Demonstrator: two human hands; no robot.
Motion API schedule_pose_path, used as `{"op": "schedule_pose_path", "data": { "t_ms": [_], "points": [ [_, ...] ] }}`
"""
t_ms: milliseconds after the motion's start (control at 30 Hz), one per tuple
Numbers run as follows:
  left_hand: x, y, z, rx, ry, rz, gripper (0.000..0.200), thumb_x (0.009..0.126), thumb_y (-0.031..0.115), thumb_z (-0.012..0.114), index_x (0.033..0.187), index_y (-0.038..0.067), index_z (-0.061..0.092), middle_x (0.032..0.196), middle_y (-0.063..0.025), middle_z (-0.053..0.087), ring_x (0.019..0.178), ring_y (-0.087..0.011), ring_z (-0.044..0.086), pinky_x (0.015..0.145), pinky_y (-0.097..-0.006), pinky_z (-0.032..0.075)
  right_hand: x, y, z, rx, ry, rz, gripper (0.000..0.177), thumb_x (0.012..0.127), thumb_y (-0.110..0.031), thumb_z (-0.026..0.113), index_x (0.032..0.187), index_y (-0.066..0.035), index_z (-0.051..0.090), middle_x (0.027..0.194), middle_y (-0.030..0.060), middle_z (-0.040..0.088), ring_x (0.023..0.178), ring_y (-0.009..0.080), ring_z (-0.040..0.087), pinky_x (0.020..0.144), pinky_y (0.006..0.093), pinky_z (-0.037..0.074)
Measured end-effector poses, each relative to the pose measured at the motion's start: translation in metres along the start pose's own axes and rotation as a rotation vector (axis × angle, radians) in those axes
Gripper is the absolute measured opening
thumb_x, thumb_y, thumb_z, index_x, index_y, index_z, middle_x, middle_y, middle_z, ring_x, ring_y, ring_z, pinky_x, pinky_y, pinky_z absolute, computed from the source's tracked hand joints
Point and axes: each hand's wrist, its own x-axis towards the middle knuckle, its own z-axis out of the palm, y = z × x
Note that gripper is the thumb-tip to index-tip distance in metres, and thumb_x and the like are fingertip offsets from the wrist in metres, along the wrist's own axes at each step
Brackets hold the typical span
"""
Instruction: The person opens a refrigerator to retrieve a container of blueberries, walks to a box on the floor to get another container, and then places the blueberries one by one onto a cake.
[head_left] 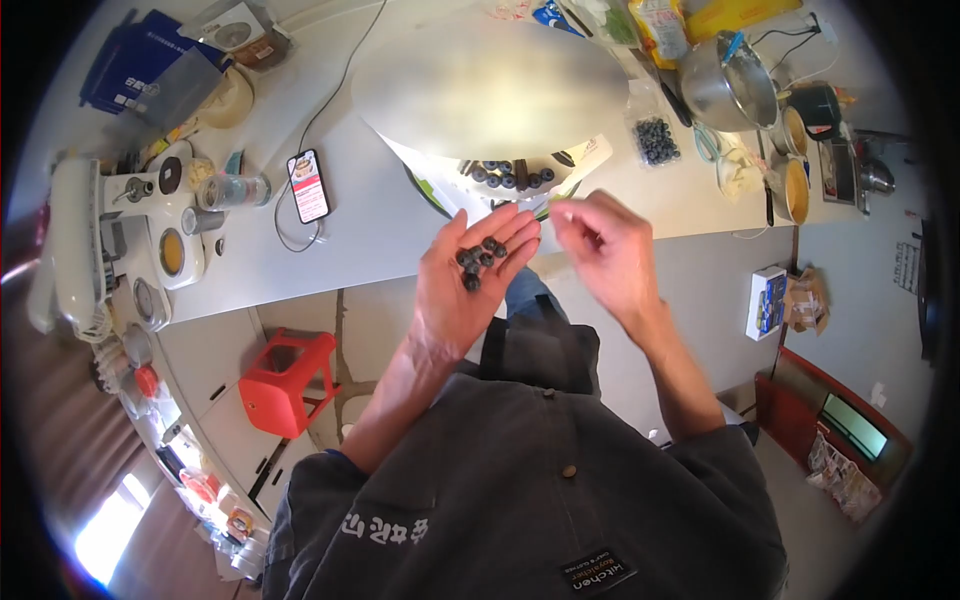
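Observation:
Several blueberries [486,256] lie in my left hand [455,285], palm up and fingers stretched out, just in front of the counter edge. To its right is my right hand [610,250], its fingers curled in together; anything between them is hidden. Beyond both hands, more blueberries [508,181] sit in a row with a dark stick-like piece among them, on something pale and round. A large blurred white shape [490,90] covers most of that area. A clear box of blueberries [655,142] rests on the counter to the right.
A lit phone [308,186] with a cable lies on the counter [365,240] at left, near a glass jar [235,191] and a white mixer [80,240]. At right are a steel bowl [728,82] and small pans [793,190]. A red stool [288,382] stands below.

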Motion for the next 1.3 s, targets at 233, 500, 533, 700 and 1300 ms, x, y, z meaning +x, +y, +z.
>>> {"op": "schedule_pose_path", "data": {
  "t_ms": [233, 500, 533, 700, 1300],
  "points": [
    [-0.005, 0.005, 0.003, -0.015, -0.131, 0.006, 0.061, 0.112, 0.037, 0.030, 0.142, -0.012, 0.050, 0.141, -0.0220, 0.056, 0.133, -0.0312, 0.051, 0.118, -0.0437, 0.035, -0.019, -0.035, 0.017, 0.075, -0.033, -0.102, 0.023, 0.085, -0.003, 0.078, 0.107, -0.007, 0.075, 0.091, 0.0030, 0.068, 0.061, 0.0124, 0.056, 0.055, 0.0271, 0.046],
    [-0.018, -0.002, -0.002, -0.004, -0.163, -0.004, 0.060, 0.112, 0.036, 0.030, 0.141, -0.011, 0.052, 0.139, -0.0207, 0.058, 0.128, -0.0293, 0.052, 0.116, -0.0435, 0.037, -0.030, -0.045, 0.017, -0.041, -0.023, -0.062, 0.022, 0.083, -0.007, 0.077, 0.105, -0.007, 0.075, 0.088, 0.0041, 0.068, 0.058, 0.0138, 0.057, 0.055, 0.0287, 0.047],
    [-0.019, -0.002, -0.001, -0.016, -0.147, -0.011, 0.059, 0.112, 0.035, 0.031, 0.141, -0.012, 0.051, 0.140, -0.0222, 0.058, 0.128, -0.0301, 0.052, 0.117, -0.0440, 0.036, -0.031, -0.044, 0.016, -0.042, -0.008, -0.075, 0.022, 0.083, -0.007, 0.077, 0.105, -0.007, 0.075, 0.088, 0.0044, 0.068, 0.058, 0.0139, 0.057, 0.055, 0.0290, 0.047],
    [-0.021, -0.004, -0.005, -0.024, -0.161, -0.027, 0.059, 0.112, 0.035, 0.032, 0.140, -0.013, 0.050, 0.139, -0.0234, 0.058, 0.128, -0.0311, 0.053, 0.117, -0.0446, 0.036, -0.034, -0.051, 0.009, -0.142, -0.087, -0.010, 0.019, 0.085, -0.008, 0.075, 0.103, -0.005, 0.073, 0.099, 0.0079, 0.072, 0.077, 0.0243, 0.074, 0.067, 0.0336, 0.060],
    [-0.026, -0.015, -0.010, 0.329, -0.214, 0.192, 0.043, 0.112, 0.034, 0.041, 0.126, -0.002, 0.059, 0.117, -0.0095, 0.064, 0.112, -0.0192, 0.059, 0.101, -0.0385, 0.046, -0.021, -0.048, 0.012, -0.226, -0.229, -0.267, 0.019, 0.084, -0.010, 0.073, 0.103, -0.010, 0.074, 0.098, 0.0011, 0.070, 0.078, 0.0229, 0.071, 0.069, 0.0330, 0.058]
  ]
}}
